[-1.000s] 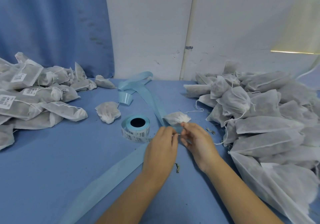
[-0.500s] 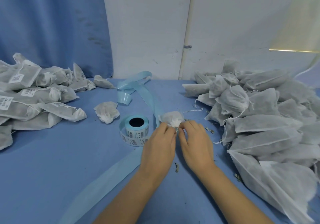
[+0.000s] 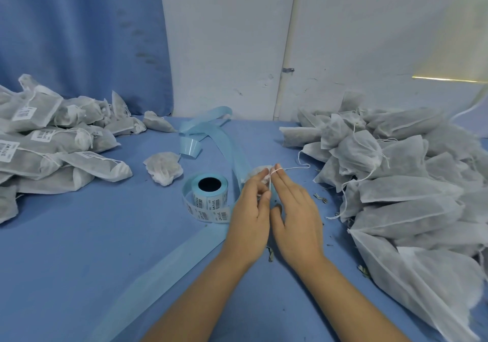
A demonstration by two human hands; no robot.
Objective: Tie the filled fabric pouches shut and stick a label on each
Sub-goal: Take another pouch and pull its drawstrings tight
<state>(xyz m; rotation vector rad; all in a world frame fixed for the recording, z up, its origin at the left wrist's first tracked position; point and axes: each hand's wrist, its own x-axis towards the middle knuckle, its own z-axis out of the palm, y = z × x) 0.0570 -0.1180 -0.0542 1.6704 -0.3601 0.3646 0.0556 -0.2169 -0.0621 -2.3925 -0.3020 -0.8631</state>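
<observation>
A small white fabric pouch (image 3: 254, 173) lies on the blue table just beyond my fingertips, mostly hidden by them. My left hand (image 3: 250, 217) pinches the pouch's gathered neck. My right hand (image 3: 295, 215), fingers nearly straight, pinches the white drawstring (image 3: 295, 167), which trails off to the right and also runs down between both hands. A roll of barcode labels (image 3: 208, 196) stands just left of my left hand.
Labelled, tied pouches (image 3: 39, 143) are heaped at the left. A big heap of unlabelled pouches (image 3: 396, 183) fills the right side. One loose pouch (image 3: 163, 167) lies behind the roll. Pale blue backing strip (image 3: 227, 141) curls across the table (image 3: 79, 249).
My hands have closed together over the pouch and lifted slightly. The drawstring now stretches out to the right from my right fingertips, and the pouch is more hidden.
</observation>
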